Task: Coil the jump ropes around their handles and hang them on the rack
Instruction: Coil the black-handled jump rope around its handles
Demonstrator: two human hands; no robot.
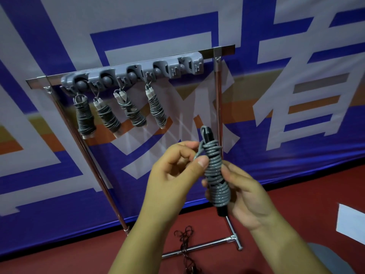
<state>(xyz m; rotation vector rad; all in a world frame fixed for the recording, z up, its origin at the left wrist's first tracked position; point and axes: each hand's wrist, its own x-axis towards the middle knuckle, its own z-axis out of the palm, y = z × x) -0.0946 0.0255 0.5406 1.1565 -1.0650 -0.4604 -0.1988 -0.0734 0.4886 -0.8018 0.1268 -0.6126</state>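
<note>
Fingers of my right hand grip ribbed grey coiled rope; left hand pinches its loose end; 4 coils hang on rack.

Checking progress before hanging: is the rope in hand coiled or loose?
Coiled: grey rope wraps the black handles; left hand pinches its end loop.

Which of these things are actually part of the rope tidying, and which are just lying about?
Part of the job:
- coiled grey rope, gripped by the right hand
- its loose loop, pinched by the left hand
- grey hook rail on the metal rack
- four coiled ropes hanging from it

Lying about:
- dark cord on the red floor
- white sheet
- blue banner behind
</note>
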